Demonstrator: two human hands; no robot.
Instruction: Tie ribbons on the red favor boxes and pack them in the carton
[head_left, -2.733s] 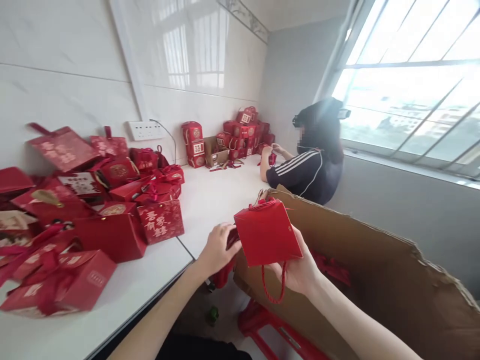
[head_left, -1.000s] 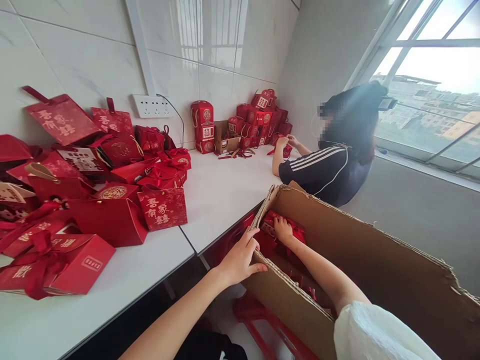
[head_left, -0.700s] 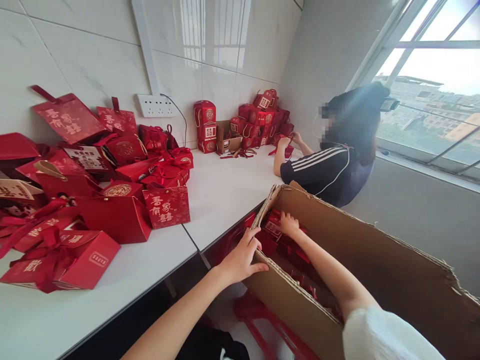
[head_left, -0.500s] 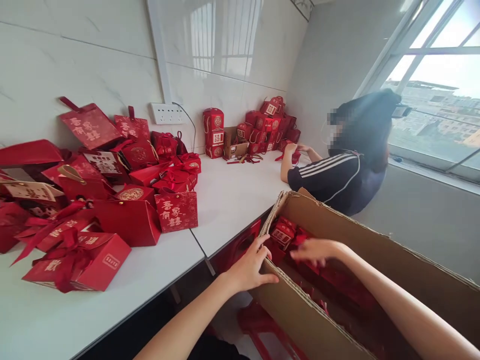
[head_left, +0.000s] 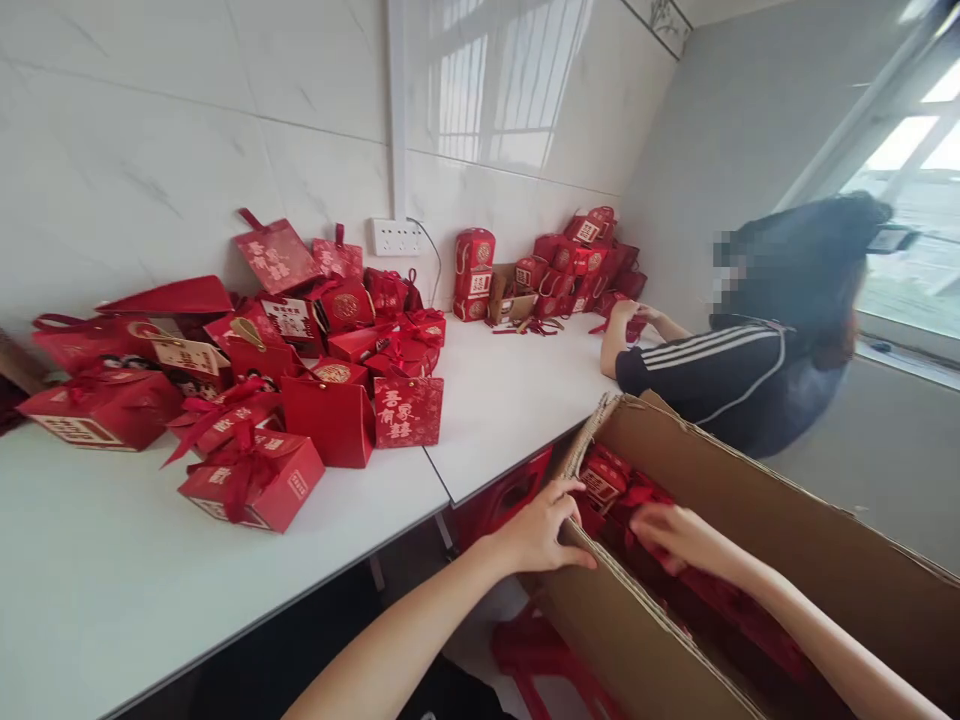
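My left hand (head_left: 551,528) grips the near rim of a large cardboard box (head_left: 720,475), its thumb outside the wall. Inside the box, my right hand (head_left: 679,535) is slightly blurred, its fingers curled in and closed among red packages. Whatever they hold, if anything, I cannot make out. A red gift box with a pale label (head_left: 602,478) lies in the carton's far left corner, just left of my right hand. More red things lie deeper inside, partly hidden by my right arm.
Many red gift boxes (head_left: 255,480) and bags crowd the left of the white table (head_left: 375,510). Red boxes (head_left: 574,260) are stacked at the far end. A co-worker in a dark striped top (head_left: 697,370) handles something red there. A red stool (head_left: 540,640) stands below.
The view has swung left, so the table and carton appear shifted right. My left hand stays on the carton rim. My right hand's fingers have gone from stretched out to curled inside it.
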